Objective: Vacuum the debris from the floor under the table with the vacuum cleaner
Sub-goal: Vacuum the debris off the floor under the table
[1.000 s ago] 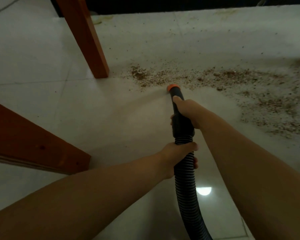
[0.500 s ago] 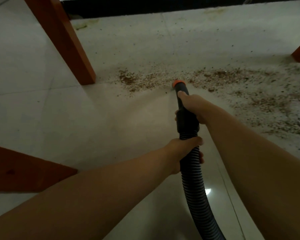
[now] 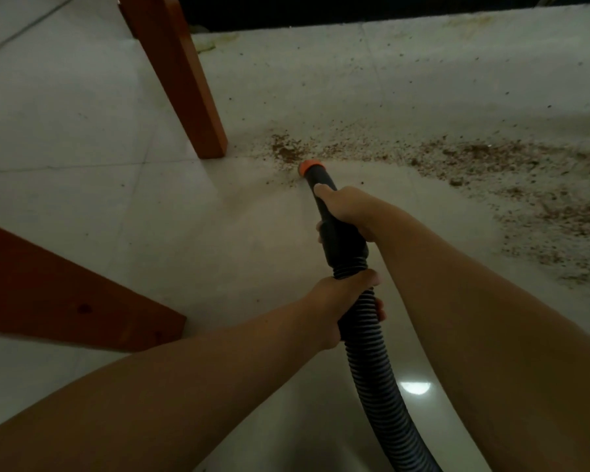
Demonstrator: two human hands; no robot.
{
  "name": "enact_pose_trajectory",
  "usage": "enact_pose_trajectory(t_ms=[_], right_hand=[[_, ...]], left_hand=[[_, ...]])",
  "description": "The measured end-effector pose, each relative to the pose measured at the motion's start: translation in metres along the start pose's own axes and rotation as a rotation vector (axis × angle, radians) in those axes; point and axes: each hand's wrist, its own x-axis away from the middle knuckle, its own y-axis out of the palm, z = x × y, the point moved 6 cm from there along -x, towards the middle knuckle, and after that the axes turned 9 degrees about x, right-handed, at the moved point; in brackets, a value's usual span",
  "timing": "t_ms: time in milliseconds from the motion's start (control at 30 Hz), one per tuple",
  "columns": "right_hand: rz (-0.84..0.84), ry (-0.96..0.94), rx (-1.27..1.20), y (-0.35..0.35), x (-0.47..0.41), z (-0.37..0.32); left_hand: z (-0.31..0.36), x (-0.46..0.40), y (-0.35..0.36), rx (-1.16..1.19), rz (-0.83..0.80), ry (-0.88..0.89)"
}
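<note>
Looking down, head view: you see both of your bare arms reaching forward over a pale tiled floor [image 3: 82, 206].
Right hand: your right hand [image 3: 346, 207] is wrapped tight around the black rigid nozzle tube [image 3: 341, 233], thumb laid along its top.
Left hand: your left hand [image 3: 338, 298] is clenched on the ribbed black hose [image 3: 378, 379] just behind the tube's collar.
Nozzle tip: the orange tip [image 3: 309, 166] sits at the floor, touching the near left edge of the debris.
Debris: a brown, crumbly band of debris [image 3: 474, 158] runs from just right of the table leg across to the right edge, widening into a scattered patch at the far right.
Writing: you can read no brand, label or lettering on the hose or tube.
Around: a reddish wooden table leg [image 3: 181, 80] stands upright just left of the debris; a second wooden beam [image 3: 65, 294] slants in from the left edge, near your left forearm.
Background: a dark strip [image 3: 355, 10] runs along the top.
Reflection: a bright glint of light [image 3: 414, 388] shows on the tile beside the hose.
</note>
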Motion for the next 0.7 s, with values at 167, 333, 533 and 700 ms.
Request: enact_pose_trajectory(t_ms=[167,333,533,700], right_hand=[[0.177,0.049,-0.113,-0.038,0.005,0.025],[0.249,0.119,-0.152,-0.070,0.024,0.063],[0.188,0.131,-0.141,-0.052,0.050,0.068],[0.077,0.081,-0.124,-0.020,0.053,0.036]], left_hand=[[0.002,-0.005,0.023,-0.082,-0.088,0.001],[-0.016,-0.003,0.052,-0.164,-0.146,-0.055],[-0.037,0.012,0.045,-0.113,-0.148,-0.060],[-0.032,0.023,0.022,0.005,-0.075,-0.018]])
